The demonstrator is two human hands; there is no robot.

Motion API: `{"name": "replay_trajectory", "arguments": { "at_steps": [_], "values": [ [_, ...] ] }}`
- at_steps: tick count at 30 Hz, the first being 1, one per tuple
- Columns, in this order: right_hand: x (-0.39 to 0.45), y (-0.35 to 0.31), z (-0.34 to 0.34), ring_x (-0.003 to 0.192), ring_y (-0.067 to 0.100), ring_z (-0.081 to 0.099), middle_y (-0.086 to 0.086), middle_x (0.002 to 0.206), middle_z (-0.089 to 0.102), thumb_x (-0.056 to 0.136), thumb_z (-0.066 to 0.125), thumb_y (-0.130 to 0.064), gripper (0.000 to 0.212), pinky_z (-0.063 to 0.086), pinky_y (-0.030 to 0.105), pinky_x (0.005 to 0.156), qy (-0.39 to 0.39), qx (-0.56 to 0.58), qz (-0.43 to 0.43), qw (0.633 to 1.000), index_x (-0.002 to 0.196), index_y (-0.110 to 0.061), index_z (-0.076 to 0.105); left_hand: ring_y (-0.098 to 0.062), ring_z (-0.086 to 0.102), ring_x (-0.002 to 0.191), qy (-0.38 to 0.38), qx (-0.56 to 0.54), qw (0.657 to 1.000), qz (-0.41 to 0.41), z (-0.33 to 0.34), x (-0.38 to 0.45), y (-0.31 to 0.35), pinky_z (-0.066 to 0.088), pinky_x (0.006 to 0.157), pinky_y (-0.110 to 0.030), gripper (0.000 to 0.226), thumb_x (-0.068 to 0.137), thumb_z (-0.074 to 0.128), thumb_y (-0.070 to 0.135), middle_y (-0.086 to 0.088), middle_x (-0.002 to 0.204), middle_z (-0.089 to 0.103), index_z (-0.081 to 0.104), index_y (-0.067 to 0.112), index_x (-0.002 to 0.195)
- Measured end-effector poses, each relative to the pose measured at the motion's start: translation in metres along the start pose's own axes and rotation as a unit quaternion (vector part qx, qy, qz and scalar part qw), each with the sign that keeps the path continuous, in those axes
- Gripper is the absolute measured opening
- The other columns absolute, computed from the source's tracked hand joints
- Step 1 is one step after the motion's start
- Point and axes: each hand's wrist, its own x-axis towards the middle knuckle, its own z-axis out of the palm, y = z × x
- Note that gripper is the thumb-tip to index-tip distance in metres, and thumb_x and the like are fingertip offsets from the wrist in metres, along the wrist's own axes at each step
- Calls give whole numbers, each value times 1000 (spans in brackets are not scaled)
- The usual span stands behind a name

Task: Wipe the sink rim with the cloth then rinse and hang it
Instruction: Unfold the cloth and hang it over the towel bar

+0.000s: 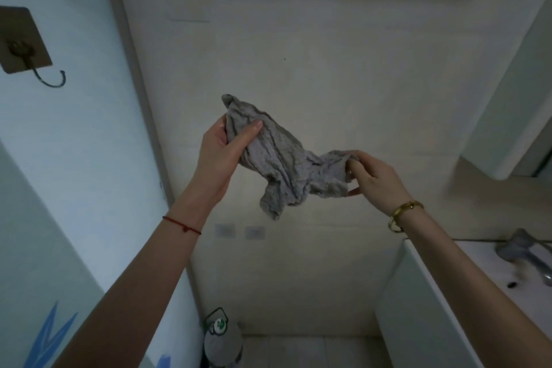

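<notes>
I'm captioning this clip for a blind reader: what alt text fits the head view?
Two raised hands hold a crumpled grey cloth in front of a pale tiled wall: the left hand grips one end, the right hand pinches the other. A wall hook is at upper left, a tap at lower right.

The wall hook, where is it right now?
In the head view, the wall hook is at upper left on the pale blue panel, left of the grey cloth and above the left hand.
</notes>
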Motion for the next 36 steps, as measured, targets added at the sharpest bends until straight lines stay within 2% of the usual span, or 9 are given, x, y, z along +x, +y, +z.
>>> {"name": "replay_trajectory", "arguments": {
  "at_steps": [2,5,8,12,18,22,28,31,36],
  "values": [
    [4,-3,-3,90,13,60,1,104,61,97,45,-15,28,54,22,74,-3,-24,-33,999,114,-25,66,-20,73,101,5,8,1000,9,6,5,6,57,83,-27,17,89,71,17,1,104,77,68,17,106],
    [7,-19,-6,81,7,62,-1,94,66,90,51,-6,27,51,13,70,-4,-36,-76,996,93,-25,70,-16,74,97,-14,21,999,25,19,11,17,57,79,-22,16,86,73,20,5,99,78,70,19,102],
    [11,-31,-10,87,19,68,3,93,72,81,53,2,28,56,27,76,-36,45,-29,998,77,-20,70,-11,74,92,-43,34,998,28,35,18,27,56,75,-18,13,84,75,24,9,94,78,72,24,96],
    [7,-43,-10,88,9,62,-4,90,69,65,50,-6,26,49,20,76,-173,202,-26,964,80,-15,68,-9,73,89,-70,42,996,40,55,28,40,55,73,-19,11,83,76,26,9,91,77,72,24,93],
    [4,-38,-5,78,12,59,2,82,62,92,54,-1,11,54,23,72,-198,294,11,935,87,-8,60,-8,74,88,-80,88,991,53,66,38,48,55,71,-18,8,87,75,26,10,92,77,71,26,94],
    [13,-33,-22,67,6,52,0,74,56,93,59,-13,9,45,16,60,-98,178,-28,979,85,-9,58,-9,74,89,-67,110,990,58,54,45,56,55,72,-17,8,89,73,25,10,92,78,71,24,96],
    [39,-31,-63,70,13,56,-2,72,62,88,66,-31,18,44,28,62,-71,-37,-78,994,79,-16,65,-5,73,85,-43,120,990,64,38,61,72,54,71,-15,13,97,63,23,10,89,78,75,26,94],
    [55,-32,-89,79,24,61,3,81,65,91,62,-26,15,49,38,71,-47,-63,-102,992,82,-14,63,-4,72,87,-33,127,988,88,32,71,86,54,73,-14,14,95,66,24,10,90,78,77,30,90],
    [75,-45,-127,83,19,56,5,87,62,96,54,-17,12,45,30,75,-117,-30,-130,984,96,-4,53,-4,71,86,-29,103,988,115,45,90,110,54,73,-15,15,96,64,21,9,90,78,77,26,92]
  ]
}}
